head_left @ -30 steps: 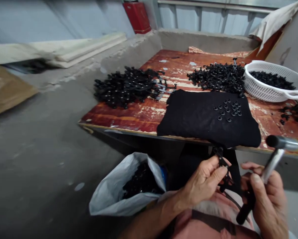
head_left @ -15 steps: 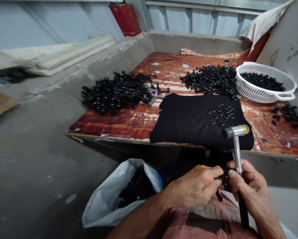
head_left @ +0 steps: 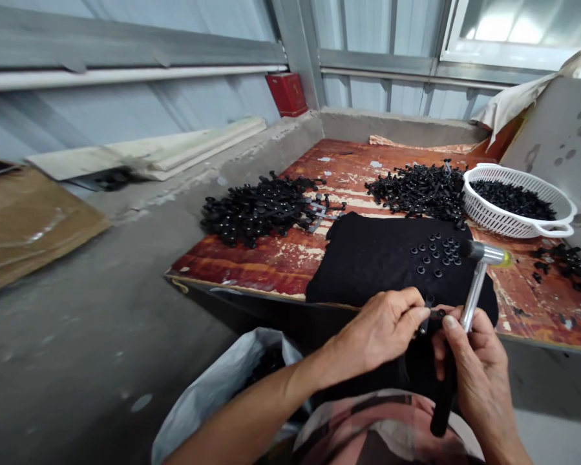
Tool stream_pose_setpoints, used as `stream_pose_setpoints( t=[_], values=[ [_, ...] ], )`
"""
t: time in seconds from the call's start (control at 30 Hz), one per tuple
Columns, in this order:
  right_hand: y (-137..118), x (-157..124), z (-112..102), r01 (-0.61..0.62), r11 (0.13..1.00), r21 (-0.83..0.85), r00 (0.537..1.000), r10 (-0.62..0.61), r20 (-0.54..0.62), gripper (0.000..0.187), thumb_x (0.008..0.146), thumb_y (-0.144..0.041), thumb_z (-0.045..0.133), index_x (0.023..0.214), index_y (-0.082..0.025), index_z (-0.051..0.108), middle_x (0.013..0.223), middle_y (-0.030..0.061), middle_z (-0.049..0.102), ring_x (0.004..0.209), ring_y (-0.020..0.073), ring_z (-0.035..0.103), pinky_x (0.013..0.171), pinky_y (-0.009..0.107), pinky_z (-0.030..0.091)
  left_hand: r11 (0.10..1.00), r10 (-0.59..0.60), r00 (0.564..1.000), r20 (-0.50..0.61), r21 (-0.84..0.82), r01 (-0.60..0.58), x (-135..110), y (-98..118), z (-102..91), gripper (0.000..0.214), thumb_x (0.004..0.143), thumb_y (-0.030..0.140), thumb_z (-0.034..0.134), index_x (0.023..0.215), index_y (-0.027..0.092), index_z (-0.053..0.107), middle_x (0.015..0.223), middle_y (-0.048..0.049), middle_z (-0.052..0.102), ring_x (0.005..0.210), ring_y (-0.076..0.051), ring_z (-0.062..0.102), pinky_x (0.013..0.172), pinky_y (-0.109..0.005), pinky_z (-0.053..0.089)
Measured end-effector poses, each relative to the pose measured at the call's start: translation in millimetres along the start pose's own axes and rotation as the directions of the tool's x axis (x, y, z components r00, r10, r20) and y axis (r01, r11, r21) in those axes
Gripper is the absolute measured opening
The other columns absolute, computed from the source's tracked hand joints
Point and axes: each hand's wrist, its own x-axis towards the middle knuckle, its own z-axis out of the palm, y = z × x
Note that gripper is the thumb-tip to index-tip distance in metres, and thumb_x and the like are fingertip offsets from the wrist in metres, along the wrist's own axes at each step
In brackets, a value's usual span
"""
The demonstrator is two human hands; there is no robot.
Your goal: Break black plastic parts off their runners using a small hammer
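My left hand (head_left: 380, 326) is closed in a pinch on a small black plastic piece (head_left: 430, 302) with round ends. My right hand (head_left: 486, 361) grips a small hammer (head_left: 474, 294), its metal head up and its black handle hanging down. The thumb and fingers of that same hand also meet the black piece, just beside my left fingertips. Both hands are in front of the near edge of a folded black cloth (head_left: 362, 258). Several small black round pieces (head_left: 438, 273) lie loose on the cloth, close to the hammer head.
On the worn red-brown table (head_left: 242, 268) are a left pile of black plastic parts (head_left: 256, 216) and a back pile of black parts (head_left: 416, 187). A white basket (head_left: 496, 223) holds more; a small cluster (head_left: 569, 268) lies right. Below the table edge stands a white sack (head_left: 193, 407).
The view has tilted up, showing more wall and a window. My hands have risen towards the cloth, still holding the black piece and the hammer. More of the black piece shows between the fingers.
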Motion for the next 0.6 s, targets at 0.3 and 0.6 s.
stream_pose_setpoints(
  t=[0.3, 0.6],
  values=[
    [10, -3, -37, -0.085, 0.987, 0.135, 0.990, 0.098, -0.096, 0.032, 0.090, -0.049, 0.059, 0.112, -0.029, 0.049, 0.061, -0.0057, 0.057, 0.038, 0.0112, 0.047, 0.036, 0.024, 0.045, 0.999, -0.028, 0.997, -0.067, 0.012, 0.029, 65, -43, -35.2, 0.028, 0.084, 0.038, 0.047, 0.067, 0.016, 0.053, 0.051, 0.0045, 0.049, 0.047, -0.009, 0.045, 0.048, -0.019, 0.030],
    [30, -11, -74, -0.253, 0.967, 0.038, 0.958, 0.256, -0.127, 0.047, 0.087, -0.057, 0.059, 0.121, -0.026, 0.051, 0.061, -0.0051, 0.052, 0.037, 0.0099, 0.043, 0.035, 0.022, 0.039, 0.996, -0.087, 0.996, -0.021, -0.020, 0.086, 79, -40, -31.6, 0.027, 0.084, 0.036, 0.048, 0.068, 0.015, 0.055, 0.051, 0.0029, 0.055, 0.041, -0.008, 0.046, 0.045, -0.018, 0.032]
  ],
)
